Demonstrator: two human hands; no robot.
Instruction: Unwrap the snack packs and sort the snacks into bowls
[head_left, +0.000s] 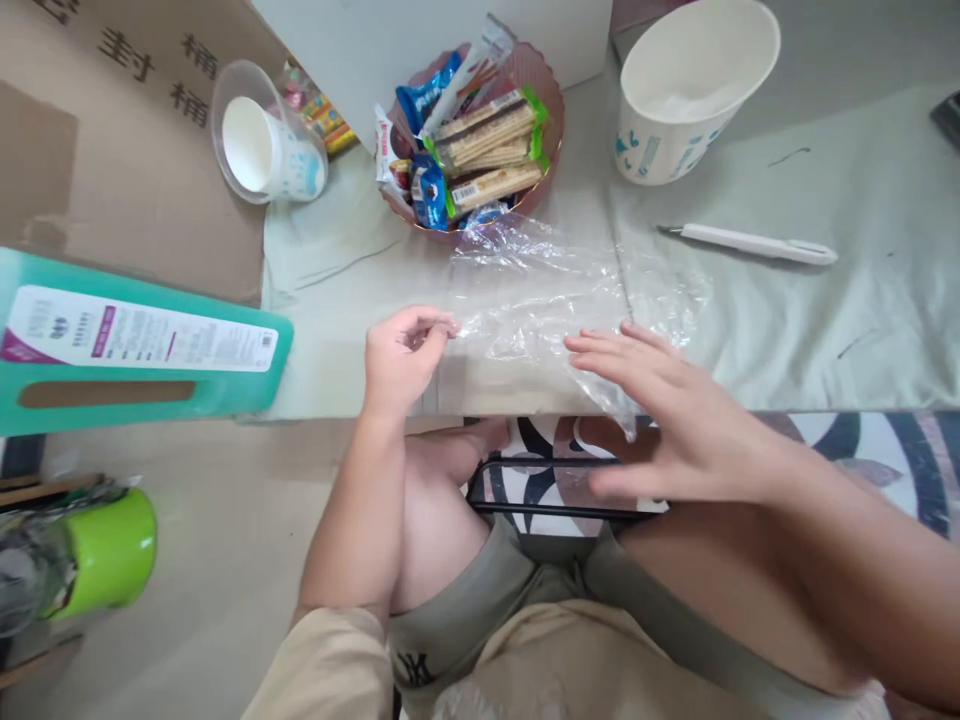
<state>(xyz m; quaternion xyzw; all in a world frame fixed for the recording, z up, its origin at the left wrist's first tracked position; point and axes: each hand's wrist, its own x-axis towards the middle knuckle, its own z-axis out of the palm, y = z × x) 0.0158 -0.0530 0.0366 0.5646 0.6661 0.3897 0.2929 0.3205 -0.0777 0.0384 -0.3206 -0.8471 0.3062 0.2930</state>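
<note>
A crinkled clear plastic bag (525,300) lies spread on the cloth-covered table, one corner drooping past the front edge. My left hand (405,355) pinches its left end between thumb and fingers. Over the bag's right part, my right hand (675,420) is held with fingers stretched and thumb apart, gripping nothing; whether its fingertips touch the film I cannot tell. Just behind the bag stands a pink scalloped bowl (551,120) of wrapped snacks, and the film's far edge reaches its rim. A white utility knife or pen-like tool (757,243) rests to the right.
A large white paper tub (675,130) stands back right. Nested cups (289,165) lie tilted at back left beside a cardboard box (150,200). A green jug (142,385) juts over the left side. A phone-like black-framed object (570,510) sits at my lap; a green bin (112,550) is lower left.
</note>
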